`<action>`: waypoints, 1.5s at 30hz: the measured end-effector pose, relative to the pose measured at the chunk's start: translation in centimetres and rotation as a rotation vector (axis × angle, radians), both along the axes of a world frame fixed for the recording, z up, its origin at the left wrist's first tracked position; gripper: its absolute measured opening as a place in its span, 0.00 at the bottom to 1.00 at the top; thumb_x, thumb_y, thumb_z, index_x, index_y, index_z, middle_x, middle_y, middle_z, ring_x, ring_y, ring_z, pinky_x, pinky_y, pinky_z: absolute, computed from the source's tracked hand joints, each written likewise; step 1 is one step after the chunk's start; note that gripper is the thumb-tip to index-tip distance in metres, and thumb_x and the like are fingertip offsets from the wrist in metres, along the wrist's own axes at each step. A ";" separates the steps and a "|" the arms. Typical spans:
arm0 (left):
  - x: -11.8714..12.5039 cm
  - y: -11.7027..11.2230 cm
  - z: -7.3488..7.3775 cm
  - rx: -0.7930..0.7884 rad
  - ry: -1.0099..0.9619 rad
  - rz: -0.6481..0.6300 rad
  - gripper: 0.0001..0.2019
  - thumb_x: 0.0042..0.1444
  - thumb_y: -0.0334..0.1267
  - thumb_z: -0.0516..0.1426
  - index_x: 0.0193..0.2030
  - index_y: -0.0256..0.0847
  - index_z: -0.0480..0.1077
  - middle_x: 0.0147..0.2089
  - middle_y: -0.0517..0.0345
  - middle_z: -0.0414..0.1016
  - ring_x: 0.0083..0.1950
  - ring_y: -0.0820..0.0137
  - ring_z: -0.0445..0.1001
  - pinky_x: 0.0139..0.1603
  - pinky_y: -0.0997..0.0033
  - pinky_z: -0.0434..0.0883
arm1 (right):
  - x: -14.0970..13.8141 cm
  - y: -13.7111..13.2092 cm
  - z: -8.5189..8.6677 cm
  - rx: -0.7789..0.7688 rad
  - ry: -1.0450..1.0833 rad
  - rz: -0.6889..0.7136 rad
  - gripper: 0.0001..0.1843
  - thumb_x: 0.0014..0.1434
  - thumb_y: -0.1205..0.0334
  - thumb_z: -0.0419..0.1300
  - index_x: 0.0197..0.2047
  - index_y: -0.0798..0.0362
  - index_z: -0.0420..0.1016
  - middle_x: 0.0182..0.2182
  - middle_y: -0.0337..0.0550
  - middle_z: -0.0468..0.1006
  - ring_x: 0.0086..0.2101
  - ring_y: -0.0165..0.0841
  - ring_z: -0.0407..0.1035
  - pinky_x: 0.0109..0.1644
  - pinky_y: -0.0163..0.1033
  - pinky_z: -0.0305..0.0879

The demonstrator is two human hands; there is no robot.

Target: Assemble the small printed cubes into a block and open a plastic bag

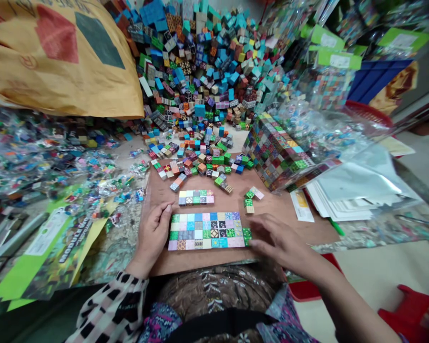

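Note:
A flat panel of small patterned cubes (196,233) lies on the brown board in front of me. Against its left edge rests my left hand (150,238), fingers curled and thumb pressed to them; nothing shows between them. At the other end, my right hand (275,238) has its thumb and fingers apart. Its thumb is beside a green block (247,236) that sits at the panel's right edge; whether it touches the block I cannot tell. Just behind the panel is a short row of cubes (196,197). A few loose green and pink blocks (249,202) lie to the right of it.
A big heap of loose blocks (207,62) fills the back. A packed block box (275,152) stands at right, near plastic sleeves (357,176). Small bagged pieces (57,152) and green header cards (39,257) cover the left. A yellow sack (64,62) bulges behind them.

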State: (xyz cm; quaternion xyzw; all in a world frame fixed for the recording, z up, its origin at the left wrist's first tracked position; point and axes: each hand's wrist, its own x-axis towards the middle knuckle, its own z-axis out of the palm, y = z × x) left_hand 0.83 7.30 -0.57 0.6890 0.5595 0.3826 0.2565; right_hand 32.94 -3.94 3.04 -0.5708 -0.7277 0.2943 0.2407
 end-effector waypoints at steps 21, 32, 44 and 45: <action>-0.1 0.0 -0.1 0.004 0.032 -0.011 0.19 0.66 0.51 0.52 0.49 0.42 0.77 0.45 0.54 0.81 0.46 0.64 0.77 0.50 0.63 0.73 | 0.9 3.5 -2.2 0.063 -0.061 -0.048 0.18 0.68 0.60 0.52 0.58 0.51 0.71 0.48 0.54 0.77 0.50 0.43 0.71 0.53 0.53 0.69; 0.0 0.0 0.1 -0.014 0.041 -0.003 0.19 0.65 0.52 0.52 0.49 0.42 0.77 0.46 0.54 0.81 0.47 0.62 0.77 0.51 0.62 0.73 | -0.1 2.9 -2.2 0.065 -0.018 -0.038 0.18 0.68 0.60 0.52 0.58 0.49 0.72 0.51 0.51 0.78 0.51 0.43 0.72 0.55 0.53 0.70; -0.2 -0.2 0.2 -0.025 0.016 0.006 0.18 0.65 0.50 0.52 0.49 0.42 0.77 0.45 0.55 0.81 0.46 0.63 0.77 0.49 0.64 0.73 | 1.1 3.5 -1.5 0.265 -0.113 -0.141 0.17 0.70 0.63 0.48 0.55 0.53 0.73 0.40 0.50 0.76 0.43 0.41 0.72 0.48 0.48 0.71; -0.2 -0.2 0.5 -0.015 0.016 0.016 0.18 0.66 0.49 0.52 0.49 0.42 0.77 0.44 0.55 0.81 0.46 0.63 0.77 0.48 0.64 0.73 | 1.2 3.8 -1.4 0.291 -0.165 -0.140 0.17 0.70 0.64 0.47 0.55 0.54 0.73 0.40 0.51 0.75 0.43 0.41 0.72 0.48 0.48 0.71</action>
